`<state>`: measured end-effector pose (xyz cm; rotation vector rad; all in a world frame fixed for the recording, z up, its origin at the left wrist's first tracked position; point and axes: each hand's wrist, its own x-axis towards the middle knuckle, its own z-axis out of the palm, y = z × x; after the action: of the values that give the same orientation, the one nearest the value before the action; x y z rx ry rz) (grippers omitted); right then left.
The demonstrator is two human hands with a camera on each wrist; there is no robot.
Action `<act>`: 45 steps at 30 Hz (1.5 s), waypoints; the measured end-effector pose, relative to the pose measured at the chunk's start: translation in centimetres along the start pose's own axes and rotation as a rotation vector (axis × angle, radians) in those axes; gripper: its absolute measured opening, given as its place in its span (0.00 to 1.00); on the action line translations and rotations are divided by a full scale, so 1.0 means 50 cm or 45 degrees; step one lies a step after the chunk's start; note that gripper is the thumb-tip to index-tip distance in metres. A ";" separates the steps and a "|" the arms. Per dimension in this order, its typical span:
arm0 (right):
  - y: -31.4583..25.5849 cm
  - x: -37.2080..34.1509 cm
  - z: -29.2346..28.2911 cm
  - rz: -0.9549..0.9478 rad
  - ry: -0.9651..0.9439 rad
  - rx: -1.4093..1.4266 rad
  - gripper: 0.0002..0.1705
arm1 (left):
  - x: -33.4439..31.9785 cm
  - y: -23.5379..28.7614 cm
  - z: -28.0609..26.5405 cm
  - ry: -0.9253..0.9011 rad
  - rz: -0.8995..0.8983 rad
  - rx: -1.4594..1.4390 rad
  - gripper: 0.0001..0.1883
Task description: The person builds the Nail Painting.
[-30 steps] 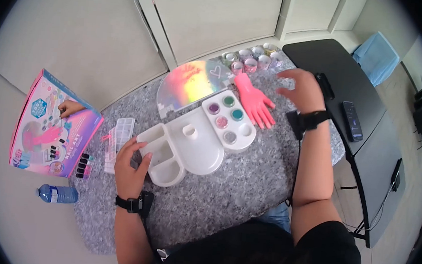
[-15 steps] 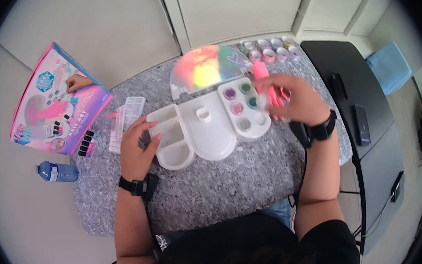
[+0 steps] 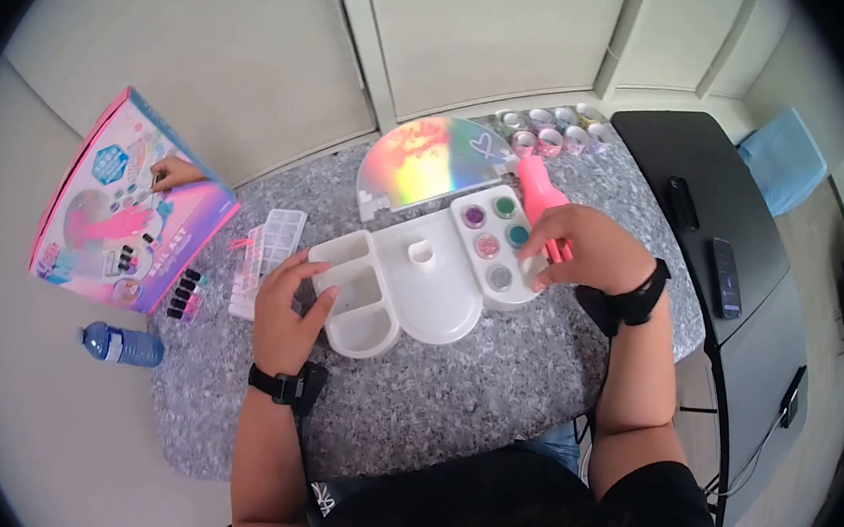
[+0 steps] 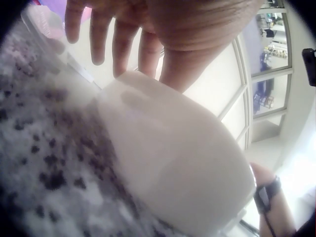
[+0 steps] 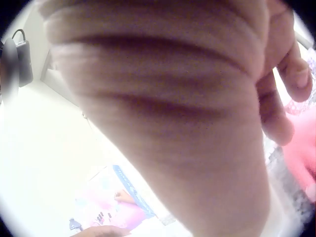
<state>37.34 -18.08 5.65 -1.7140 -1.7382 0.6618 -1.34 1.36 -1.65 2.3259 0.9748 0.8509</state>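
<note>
A white tray lies on the speckled tabletop, with three open compartments on its left and round wells on its right. Purple, green, teal, pink and silver pots fill several wells. The left hand rests at the tray's left edge; in the left wrist view its fingers hang fairly straight against the white tray side. Over the lower right well, the right hand has thumb and fingers bent round what looks like a small pale pot, mostly hidden. Beneath and behind that hand lies a pink model hand.
A holographic half-round panel stands behind the tray, tape rolls at the back right. To the left are a clear divided box, small black-capped bottles, a nail art box and a water bottle.
The right hand has come in from the right, past the pink model hand, and down to the tray's lower right well. The left hand has stayed at the tray's edge. The head view has shifted.
</note>
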 end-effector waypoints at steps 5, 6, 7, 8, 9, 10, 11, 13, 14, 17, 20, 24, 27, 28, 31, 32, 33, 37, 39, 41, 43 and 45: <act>0.007 0.006 0.000 0.107 -0.024 0.001 0.18 | -0.001 0.000 0.001 0.029 0.016 -0.042 0.19; 0.008 0.006 0.002 0.118 -0.020 -0.017 0.17 | 0.002 0.003 0.002 0.034 0.034 -0.052 0.19; 0.006 0.004 0.002 0.131 -0.010 -0.040 0.17 | 0.001 0.003 0.003 0.057 0.027 -0.031 0.19; 0.002 0.003 0.001 0.165 -0.012 -0.003 0.16 | 0.002 0.002 0.004 0.058 0.041 -0.048 0.18; -0.003 0.003 0.003 0.141 -0.019 -0.002 0.16 | 0.001 -0.001 0.004 0.057 0.053 -0.067 0.18; -0.008 0.001 0.005 0.165 0.002 -0.036 0.16 | 0.003 -0.004 0.001 0.024 0.055 -0.063 0.21; -0.010 0.002 0.007 0.192 0.026 -0.072 0.16 | 0.004 -0.003 0.001 0.038 0.046 -0.055 0.21; -0.010 0.004 0.013 0.172 0.045 -0.091 0.15 | 0.004 0.005 0.000 0.152 0.059 0.002 0.27; -0.012 0.003 0.014 0.200 0.060 -0.107 0.15 | 0.003 0.001 -0.004 0.116 0.035 0.042 0.31; -0.020 0.010 0.011 0.244 0.081 -0.131 0.14 | 0.005 -0.011 -0.007 0.192 0.027 0.073 0.30; -0.024 0.008 0.017 0.266 0.101 -0.137 0.15 | 0.011 -0.019 -0.027 0.194 -0.056 0.000 0.29; -0.028 0.013 0.018 0.272 0.115 -0.142 0.15 | 0.011 -0.065 -0.034 0.254 -0.055 0.064 0.27; -0.025 0.014 0.026 0.221 0.141 -0.134 0.15 | 0.008 -0.084 -0.039 0.233 -0.080 0.181 0.27; -0.025 0.015 0.027 0.218 0.132 -0.130 0.15 | 0.006 -0.088 -0.037 0.221 -0.104 0.207 0.27; -0.026 0.016 0.027 0.228 0.107 -0.140 0.15 | -0.003 -0.100 -0.023 0.188 -0.173 0.322 0.27; -0.023 0.015 0.027 0.234 0.108 -0.117 0.16 | -0.003 -0.103 -0.019 0.164 -0.206 0.406 0.27; -0.021 0.014 0.027 0.241 0.108 -0.093 0.16 | -0.004 -0.104 -0.015 0.165 -0.211 0.409 0.27; -0.018 0.013 0.025 0.250 0.086 -0.082 0.16 | 0.006 -0.114 -0.009 0.136 -0.309 0.381 0.20; -0.017 0.010 0.030 0.162 0.112 -0.173 0.17 | 0.012 -0.122 -0.010 0.100 -0.332 0.414 0.17; -0.029 0.007 0.037 0.058 0.162 -0.226 0.19 | 0.018 -0.113 -0.012 0.086 -0.374 0.515 0.13; -0.066 0.020 0.039 -0.058 0.212 -0.289 0.22 | 0.026 -0.125 -0.012 0.138 -0.393 0.495 0.13; -0.147 0.048 0.041 -0.281 0.365 -0.075 0.26 | 0.028 -0.122 -0.019 0.183 -0.417 0.482 0.13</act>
<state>30.77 -15.84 9.66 -1.5392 -1.7204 0.2554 -4.00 6.45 -4.27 2.3266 1.6480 0.7567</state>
